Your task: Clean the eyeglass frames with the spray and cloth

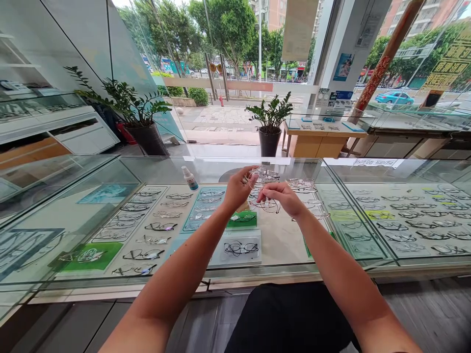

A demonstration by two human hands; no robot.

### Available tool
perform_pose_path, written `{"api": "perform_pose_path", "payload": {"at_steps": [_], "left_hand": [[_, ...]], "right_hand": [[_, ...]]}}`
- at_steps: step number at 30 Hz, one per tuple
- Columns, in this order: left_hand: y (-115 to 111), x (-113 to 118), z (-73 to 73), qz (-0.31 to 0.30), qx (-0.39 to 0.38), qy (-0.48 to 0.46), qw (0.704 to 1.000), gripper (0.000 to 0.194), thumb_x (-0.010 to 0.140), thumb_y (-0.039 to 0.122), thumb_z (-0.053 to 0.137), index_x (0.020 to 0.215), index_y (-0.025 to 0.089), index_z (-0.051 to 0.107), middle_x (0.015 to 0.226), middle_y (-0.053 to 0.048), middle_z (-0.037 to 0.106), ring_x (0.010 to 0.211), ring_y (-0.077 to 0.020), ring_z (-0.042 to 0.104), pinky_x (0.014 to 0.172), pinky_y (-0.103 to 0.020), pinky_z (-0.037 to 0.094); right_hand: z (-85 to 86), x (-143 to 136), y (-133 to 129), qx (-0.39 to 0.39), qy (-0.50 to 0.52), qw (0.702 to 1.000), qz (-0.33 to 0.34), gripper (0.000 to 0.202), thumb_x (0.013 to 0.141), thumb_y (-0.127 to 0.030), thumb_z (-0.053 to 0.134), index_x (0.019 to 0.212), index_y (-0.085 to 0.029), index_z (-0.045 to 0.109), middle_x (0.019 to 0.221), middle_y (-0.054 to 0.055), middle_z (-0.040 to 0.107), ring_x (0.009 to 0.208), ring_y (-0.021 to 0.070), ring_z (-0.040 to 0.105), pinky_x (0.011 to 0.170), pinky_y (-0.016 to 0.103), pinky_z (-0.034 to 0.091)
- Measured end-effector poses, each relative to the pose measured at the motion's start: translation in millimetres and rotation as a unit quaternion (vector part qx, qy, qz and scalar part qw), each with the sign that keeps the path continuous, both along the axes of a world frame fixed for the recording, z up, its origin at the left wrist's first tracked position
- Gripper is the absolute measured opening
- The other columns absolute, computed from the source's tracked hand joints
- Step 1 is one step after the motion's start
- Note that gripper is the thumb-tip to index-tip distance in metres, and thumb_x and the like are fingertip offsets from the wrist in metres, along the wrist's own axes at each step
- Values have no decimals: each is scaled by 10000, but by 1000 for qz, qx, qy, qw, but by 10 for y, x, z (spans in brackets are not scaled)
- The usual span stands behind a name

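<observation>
Above a glass counter (283, 267), toward its far edge, a person's left hand (239, 188) and right hand (282, 197) grasp thin-rimmed glasses (253, 183) between fingers and thumbs; exactly which part the right one pinches is too small to tell. More wire frames (301, 185) lie just right of the hands. Leftward, a spray bottle (189, 178) stands near the far edge, while black-rimmed glasses (241, 249) rest by the front edge. Beyond the counter stands a potted plant (270, 122).
</observation>
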State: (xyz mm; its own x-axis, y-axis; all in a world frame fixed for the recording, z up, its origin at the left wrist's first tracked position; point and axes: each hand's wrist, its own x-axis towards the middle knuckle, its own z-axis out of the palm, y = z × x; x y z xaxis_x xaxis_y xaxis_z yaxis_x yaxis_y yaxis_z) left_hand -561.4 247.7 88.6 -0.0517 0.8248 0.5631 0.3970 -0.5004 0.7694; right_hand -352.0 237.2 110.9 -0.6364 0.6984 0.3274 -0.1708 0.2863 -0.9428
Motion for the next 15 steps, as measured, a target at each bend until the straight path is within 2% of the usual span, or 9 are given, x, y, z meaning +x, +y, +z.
{"api": "perform_pose_path", "payload": {"at_steps": [2,8,15], "left_hand": [[-13,14,9,-8,-5,-1,1000,455,1015,514,713,1325,193,803,823,-3,670,765,-168,633,739,-288,493],[-58,50,31,-20,2,-1,1000,495,1028,492,728,1431,208,770,835,-2,718,723,-148,618,726,-281,498],[-23,23,18,-2,21,-5,1000,389,1037,527,701,1173,200,861,883,-49,798,696,-162,614,649,-291,468]], "right_hand": [[1,-1,-1,-1,-1,1000,4,331,966,-499,732,820,-219,830,885,73,808,832,206,614,832,373,513],[4,-8,-10,1,-5,1000,19,328,968,-479,724,825,-209,843,884,74,807,830,202,627,855,375,535],[10,-10,-27,-6,-21,999,30,296,951,-441,721,815,-209,841,874,70,811,840,198,641,863,369,540]]}}
